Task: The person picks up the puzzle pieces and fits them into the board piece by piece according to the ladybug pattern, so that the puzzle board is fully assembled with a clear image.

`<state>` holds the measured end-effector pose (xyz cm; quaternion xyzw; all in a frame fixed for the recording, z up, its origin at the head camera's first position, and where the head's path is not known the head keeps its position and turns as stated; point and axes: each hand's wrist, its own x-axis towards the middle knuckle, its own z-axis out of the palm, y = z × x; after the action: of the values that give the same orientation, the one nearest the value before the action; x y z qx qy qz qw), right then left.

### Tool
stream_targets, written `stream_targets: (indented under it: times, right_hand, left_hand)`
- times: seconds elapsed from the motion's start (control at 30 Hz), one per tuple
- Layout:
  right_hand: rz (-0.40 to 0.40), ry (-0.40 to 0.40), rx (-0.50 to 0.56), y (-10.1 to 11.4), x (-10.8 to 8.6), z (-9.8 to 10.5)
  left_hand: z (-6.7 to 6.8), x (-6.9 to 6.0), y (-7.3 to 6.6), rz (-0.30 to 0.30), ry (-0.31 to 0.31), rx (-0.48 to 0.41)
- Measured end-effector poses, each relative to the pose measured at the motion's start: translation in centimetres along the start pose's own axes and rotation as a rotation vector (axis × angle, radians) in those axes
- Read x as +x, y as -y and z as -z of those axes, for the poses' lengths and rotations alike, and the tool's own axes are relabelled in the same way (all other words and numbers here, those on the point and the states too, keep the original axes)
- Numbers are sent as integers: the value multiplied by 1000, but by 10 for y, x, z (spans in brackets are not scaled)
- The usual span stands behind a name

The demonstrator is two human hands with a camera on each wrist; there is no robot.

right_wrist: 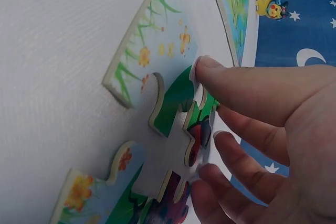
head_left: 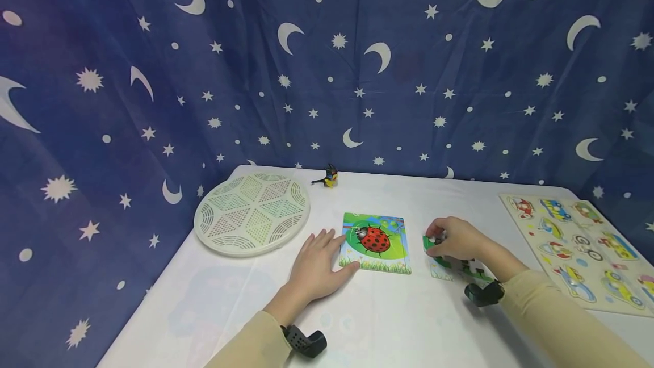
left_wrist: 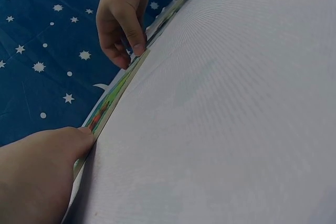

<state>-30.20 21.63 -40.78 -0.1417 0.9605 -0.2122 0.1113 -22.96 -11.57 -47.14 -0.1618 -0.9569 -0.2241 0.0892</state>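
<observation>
A square ladybug jigsaw puzzle (head_left: 377, 243) lies flat at the table's middle. My left hand (head_left: 315, 266), fingers spread, rests at its left edge, with the thumb touching the lower left corner. To the right of it, my right hand (head_left: 460, 239) reaches down over loose jigsaw pieces. Between its thumb and fingers is a puzzle piece (right_wrist: 199, 129) with green and part of a ladybug; the fingers partly hide it. Close by lie a flowered corner piece (right_wrist: 152, 51), under the thumb tip, and another flowered piece (right_wrist: 84, 195).
A round patterned white board (head_left: 250, 214) lies at the left of the white table. A small black and yellow figurine (head_left: 329, 176) stands at the back. On the right lies a wooden board with vehicle pictures (head_left: 577, 249). A blue star-and-moon curtain (head_left: 327, 72) hangs behind.
</observation>
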Motion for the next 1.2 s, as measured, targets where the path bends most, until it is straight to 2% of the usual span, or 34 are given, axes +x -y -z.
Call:
stream_targets:
  times: [0.43,0.7,1.0,1.2]
  right_hand:
    - [5,-35,57,6,2,-4]
    - [78,-51,124,12,2,-7]
    - [154,-57,199,34,10,-10]
    - [208,-70,216,46,12,-18]
  left_hand:
    - [2,1,-2,1,-8,-14]
    - [2,1,-2,-6,-16,-3]
    - [6,1,1,-2,-13,22]
    - [2,1,0,3,8,9]
